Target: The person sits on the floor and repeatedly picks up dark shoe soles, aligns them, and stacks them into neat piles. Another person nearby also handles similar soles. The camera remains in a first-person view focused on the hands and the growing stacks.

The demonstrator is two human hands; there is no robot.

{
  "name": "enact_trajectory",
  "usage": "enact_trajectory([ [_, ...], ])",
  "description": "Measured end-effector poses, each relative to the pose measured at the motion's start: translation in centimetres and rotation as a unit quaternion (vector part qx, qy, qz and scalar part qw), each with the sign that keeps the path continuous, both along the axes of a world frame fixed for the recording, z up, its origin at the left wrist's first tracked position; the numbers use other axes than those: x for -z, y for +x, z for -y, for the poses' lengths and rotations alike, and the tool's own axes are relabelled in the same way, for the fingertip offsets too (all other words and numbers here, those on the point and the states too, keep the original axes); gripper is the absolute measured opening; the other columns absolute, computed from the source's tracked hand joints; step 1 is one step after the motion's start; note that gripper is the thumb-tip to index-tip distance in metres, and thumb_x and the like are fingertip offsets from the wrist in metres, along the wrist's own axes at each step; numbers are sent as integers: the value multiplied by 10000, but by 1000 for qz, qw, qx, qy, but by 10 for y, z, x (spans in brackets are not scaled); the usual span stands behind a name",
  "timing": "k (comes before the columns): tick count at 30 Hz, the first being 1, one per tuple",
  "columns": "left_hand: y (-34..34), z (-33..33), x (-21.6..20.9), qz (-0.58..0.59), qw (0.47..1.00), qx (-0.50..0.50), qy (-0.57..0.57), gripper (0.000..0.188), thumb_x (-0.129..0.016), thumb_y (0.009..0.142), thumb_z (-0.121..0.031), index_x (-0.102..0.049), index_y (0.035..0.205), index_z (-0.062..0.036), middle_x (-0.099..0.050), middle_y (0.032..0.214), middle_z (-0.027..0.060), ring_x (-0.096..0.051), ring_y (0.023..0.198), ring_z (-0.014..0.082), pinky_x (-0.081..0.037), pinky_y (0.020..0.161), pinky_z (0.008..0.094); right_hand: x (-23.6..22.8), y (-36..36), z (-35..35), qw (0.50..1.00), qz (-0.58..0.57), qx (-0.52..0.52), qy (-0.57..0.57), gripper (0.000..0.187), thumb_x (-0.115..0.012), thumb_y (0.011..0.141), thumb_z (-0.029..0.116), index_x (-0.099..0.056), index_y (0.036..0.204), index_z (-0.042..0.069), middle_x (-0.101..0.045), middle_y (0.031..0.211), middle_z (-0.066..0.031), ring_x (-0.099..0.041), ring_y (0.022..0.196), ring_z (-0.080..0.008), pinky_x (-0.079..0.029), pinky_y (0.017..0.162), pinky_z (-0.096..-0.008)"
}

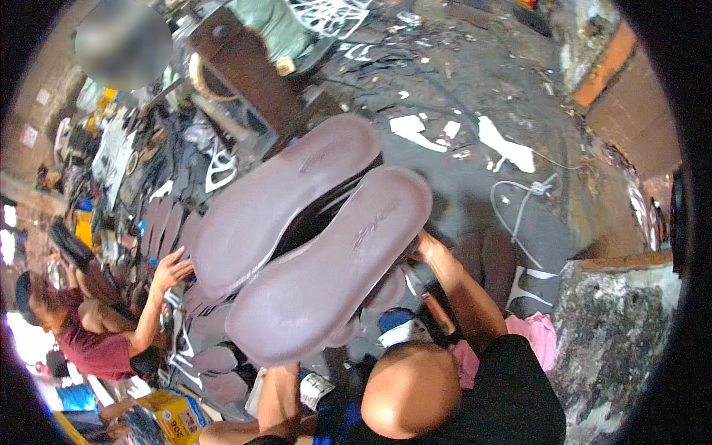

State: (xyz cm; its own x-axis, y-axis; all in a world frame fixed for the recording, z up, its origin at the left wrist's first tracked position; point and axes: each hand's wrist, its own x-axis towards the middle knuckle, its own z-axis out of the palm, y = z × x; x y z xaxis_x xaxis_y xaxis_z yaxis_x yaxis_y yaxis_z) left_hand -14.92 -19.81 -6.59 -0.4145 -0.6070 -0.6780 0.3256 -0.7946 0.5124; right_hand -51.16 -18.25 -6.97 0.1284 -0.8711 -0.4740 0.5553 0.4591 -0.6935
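Two large brown shoe soles, the nearer one (319, 274) and the farther one (289, 200), are held up side by side, toes to the left and heels up to the right. Both have a raised rim and a mark pressed into the heel. My right hand (423, 248) grips near the heel of the nearer sole, its fingers partly behind the edge. From below, my left forearm (280, 393) reaches up to the toe end; the sole hides that hand and its fingers. More brown soles (386, 289) show partly underneath.
On the left a seated co-worker in a dark red shirt (95, 337) stretches a hand (172, 271) toward the soles' toe end. A brown post (248, 70) stands ahead. White scraps (506, 144) and cord (512, 215) litter the floor. A rough concrete block (608, 348) is at right.
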Motion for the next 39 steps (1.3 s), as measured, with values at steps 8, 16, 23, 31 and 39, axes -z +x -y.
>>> enact_trajectory([
  [8,-205,115,20,-106,985,131,-34,818,-409,960,-727,-504,1433,-67,-563,1436,123,-575,1271,267,-468,1067,487,5,-154,-16,987,-32,156,-11,646,-567,957,575,-576,1371,80,-623,1349,-88,-595,1216,-241,-467,1045,-420],
  [16,-323,112,20,-84,974,211,-18,1001,-519,825,-848,-505,1367,-7,-603,1355,134,-614,1204,271,-478,1045,508,61,-245,-47,963,-36,267,25,626,-588,950,570,-581,1344,84,-622,1323,-86,-586,1210,-239,-472,1024,-423],
  [23,-343,143,70,-96,972,213,-24,835,-535,816,-847,-504,1188,-100,-566,1092,65,-577,986,198,-495,905,410,104,-276,-50,949,-24,311,49,610,-605,944,566,-585,1320,86,-622,1299,-85,-578,1205,-237,-476,1006,-427],
  [31,-342,136,63,-95,967,219,-85,1042,-520,847,-817,-360,1470,3,-470,1430,198,-539,1280,301,-460,1063,488,107,-300,-87,935,-53,337,91,591,-625,938,561,-590,1293,90,-621,1272,-84,-569,1199,-236,-480,984,-430],
  [39,-258,-29,103,169,951,-19,-258,637,-720,904,-389,-438,1330,-9,-549,1187,147,-573,1062,258,-478,919,398,31,-187,-178,856,-355,367,84,206,-646,1012,250,-621,1044,48,-607,970,-22,-545,866,-116,-459,828,-270],
])
